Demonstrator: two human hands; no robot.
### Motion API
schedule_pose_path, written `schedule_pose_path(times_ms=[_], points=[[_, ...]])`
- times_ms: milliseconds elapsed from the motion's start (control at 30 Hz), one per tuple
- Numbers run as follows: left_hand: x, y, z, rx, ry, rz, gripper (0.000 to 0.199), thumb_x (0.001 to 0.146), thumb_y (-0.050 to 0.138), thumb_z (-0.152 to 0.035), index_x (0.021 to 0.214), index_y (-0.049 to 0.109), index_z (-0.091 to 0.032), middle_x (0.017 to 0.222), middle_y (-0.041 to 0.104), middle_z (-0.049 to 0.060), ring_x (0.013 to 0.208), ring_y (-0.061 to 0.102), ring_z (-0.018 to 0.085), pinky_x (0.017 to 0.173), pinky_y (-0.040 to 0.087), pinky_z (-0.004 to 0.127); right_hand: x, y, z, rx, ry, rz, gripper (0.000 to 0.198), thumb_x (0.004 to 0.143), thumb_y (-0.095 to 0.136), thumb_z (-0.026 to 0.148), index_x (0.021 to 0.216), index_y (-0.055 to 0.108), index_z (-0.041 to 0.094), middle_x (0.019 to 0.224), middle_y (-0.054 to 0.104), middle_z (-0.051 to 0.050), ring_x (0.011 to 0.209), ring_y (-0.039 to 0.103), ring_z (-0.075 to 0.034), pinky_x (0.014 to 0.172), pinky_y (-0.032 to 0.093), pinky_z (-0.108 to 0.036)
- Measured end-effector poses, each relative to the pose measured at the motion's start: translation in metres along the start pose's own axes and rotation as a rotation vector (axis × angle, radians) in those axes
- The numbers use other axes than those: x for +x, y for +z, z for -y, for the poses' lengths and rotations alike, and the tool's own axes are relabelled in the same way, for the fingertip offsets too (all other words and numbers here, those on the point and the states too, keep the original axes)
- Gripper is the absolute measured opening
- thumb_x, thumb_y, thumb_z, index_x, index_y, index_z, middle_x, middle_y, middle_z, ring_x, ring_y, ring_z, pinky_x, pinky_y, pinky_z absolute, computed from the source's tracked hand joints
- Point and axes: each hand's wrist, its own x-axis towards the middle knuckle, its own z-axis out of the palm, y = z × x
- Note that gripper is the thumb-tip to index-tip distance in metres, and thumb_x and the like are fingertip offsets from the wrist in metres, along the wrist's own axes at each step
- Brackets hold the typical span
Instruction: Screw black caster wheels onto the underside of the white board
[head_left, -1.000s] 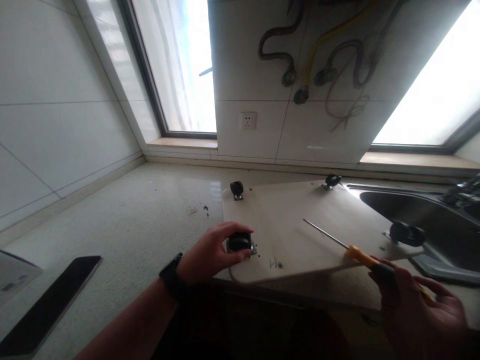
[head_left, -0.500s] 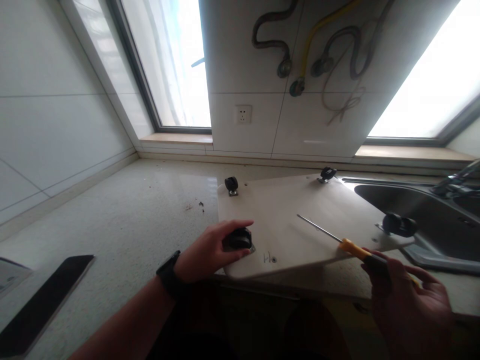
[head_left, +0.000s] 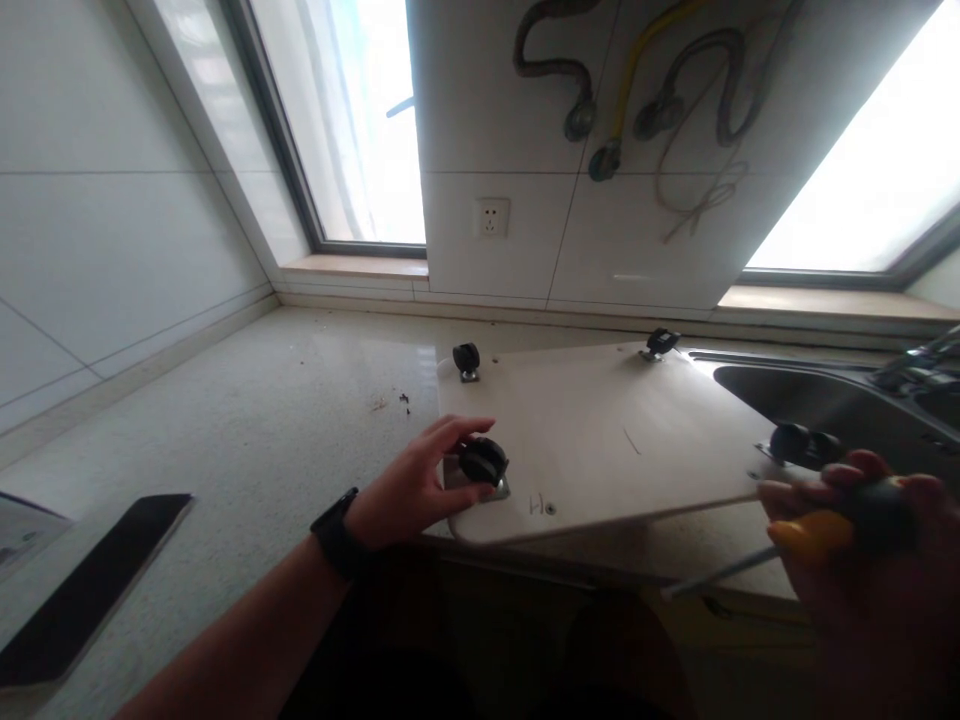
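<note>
A white board [head_left: 570, 420] lies on the counter with a black caster wheel near each corner. My left hand [head_left: 420, 480], a dark watch on its wrist, curls its thumb and fingers around the near-left caster [head_left: 484, 461]. Under that caster a metal mounting plate shows against the board. In my right hand [head_left: 862, 540] is a screwdriver [head_left: 814, 536] with a yellow and dark handle, its shaft pointing left beyond the board's front edge. The far-left caster [head_left: 466, 360], far-right caster [head_left: 660, 343] and near-right caster [head_left: 795, 446] stand wheels up.
A steel sink [head_left: 810, 395] with a faucet [head_left: 926, 365] lies to the right, partly under the board's corner. Small dark screws [head_left: 406, 403] rest left of the board. A long dark flat object [head_left: 94, 585] is at far left. Hoses [head_left: 551, 68] and a socket [head_left: 493, 217] are on the wall.
My right hand has moved right with the screwdriver, whose tip has swung off the board toward the lower left. My left hand stays at the near-left caster. The view has shifted slightly.
</note>
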Motion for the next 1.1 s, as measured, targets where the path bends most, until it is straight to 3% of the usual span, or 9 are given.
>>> schedule_pose_path(times_ms=[100, 167, 233, 333, 467, 667, 800, 900, 1100], points=[[-0.003, -0.001, 0.005, 0.033, 0.041, -0.056, 0.065, 0.084, 0.081, -0.027, 0.142, 0.052, -0.029, 0.135, 0.055, 0.009, 0.117, 0.059, 0.023, 0.105, 0.049, 0.042, 0.000, 0.023, 0.034, 0.349, 0.087, 0.119, 0.011, 0.081, 0.072, 0.030, 0.080, 0.062, 0.027, 0.079, 0.050, -0.001, 0.057, 0.051, -0.011, 0.049, 0.046, -0.032], [-0.006, 0.000, 0.010, 0.050, 0.045, -0.092, 0.064, 0.084, 0.081, -0.027, 0.140, 0.051, -0.028, 0.132, 0.055, 0.009, 0.114, 0.058, 0.023, 0.103, 0.049, 0.042, -0.006, 0.044, 0.051, 0.207, 0.029, 0.325, 0.013, 0.080, 0.075, 0.031, 0.086, 0.064, 0.027, 0.083, 0.060, -0.002, 0.047, 0.047, -0.009, 0.036, 0.031, -0.026], [-0.010, 0.002, 0.014, 0.046, 0.032, -0.120, 0.064, 0.084, 0.080, -0.027, 0.140, 0.048, -0.027, 0.127, 0.057, 0.009, 0.113, 0.058, 0.023, 0.101, 0.049, 0.043, -0.015, 0.067, 0.061, -0.096, -0.102, 0.630, 0.020, 0.084, 0.074, 0.038, 0.100, 0.067, 0.028, 0.094, 0.069, -0.004, 0.046, 0.048, -0.009, 0.037, 0.036, -0.026], [-0.014, 0.006, 0.020, 0.037, 0.012, -0.151, 0.061, 0.086, 0.078, -0.026, 0.139, 0.046, -0.026, 0.122, 0.059, 0.010, 0.112, 0.058, 0.024, 0.099, 0.049, 0.043, -0.024, 0.102, 0.064, -0.419, -0.415, 0.999, 0.047, 0.084, 0.076, 0.038, 0.129, 0.065, 0.031, 0.125, 0.070, -0.007, 0.095, 0.069, -0.020, 0.081, 0.058, -0.036], [-0.016, 0.010, 0.023, 0.099, 0.071, -0.159, 0.061, 0.085, 0.076, -0.021, 0.137, 0.045, -0.026, 0.128, 0.057, 0.011, 0.118, 0.056, 0.027, 0.103, 0.046, 0.047, -0.026, 0.140, 0.059, -0.501, -0.577, 1.292, 0.067, 0.087, 0.069, 0.024, 0.150, 0.050, 0.036, 0.149, 0.058, -0.002, 0.135, 0.054, -0.022, 0.114, 0.042, -0.039], [-0.022, 0.023, 0.030, 0.183, 0.028, -0.217, 0.066, 0.082, 0.075, -0.021, 0.140, 0.044, -0.028, 0.146, 0.041, 0.014, 0.141, 0.035, 0.035, 0.116, 0.032, 0.060, -0.024, 0.159, 0.048, -0.480, -0.480, 1.306, 0.038, 0.091, 0.065, 0.027, 0.129, 0.066, 0.031, 0.124, 0.072, -0.003, 0.107, 0.067, -0.021, 0.096, 0.051, -0.037], [-0.025, 0.038, 0.042, -0.050, -0.130, -0.293, 0.057, 0.089, 0.069, -0.036, 0.142, 0.047, -0.028, 0.163, 0.022, 0.012, 0.154, 0.017, 0.038, 0.121, 0.022, 0.063, -0.022, 0.158, 0.044, -0.491, -0.436, 1.288, 0.037, 0.085, 0.074, 0.034, 0.121, 0.065, 0.028, 0.130, 0.069, -0.004, 0.110, 0.066, -0.022, 0.096, 0.049, -0.037], [-0.023, 0.049, 0.041, -0.441, -0.273, -0.385, 0.066, 0.093, 0.064, -0.039, 0.152, 0.034, -0.031, 0.168, 0.018, 0.011, 0.153, 0.026, 0.037, 0.121, 0.029, 0.057, -0.023, 0.157, 0.044, -0.547, -0.432, 1.266, 0.038, 0.082, 0.077, 0.039, 0.115, 0.064, 0.027, 0.126, 0.070, -0.003, 0.106, 0.065, -0.022, 0.091, 0.049, -0.036], [-0.016, 0.058, 0.014, -1.017, -0.469, -0.365, 0.107, 0.089, 0.073, -0.026, 0.162, -0.004, -0.038, 0.161, 0.040, 0.013, 0.137, 0.054, 0.032, 0.112, 0.044, 0.047, -0.028, 0.158, 0.049, -0.652, -0.415, 1.222, 0.039, 0.081, 0.075, 0.041, 0.115, 0.061, 0.026, 0.104, 0.071, -0.002, 0.088, 0.062, -0.019, 0.077, 0.047, -0.034]])
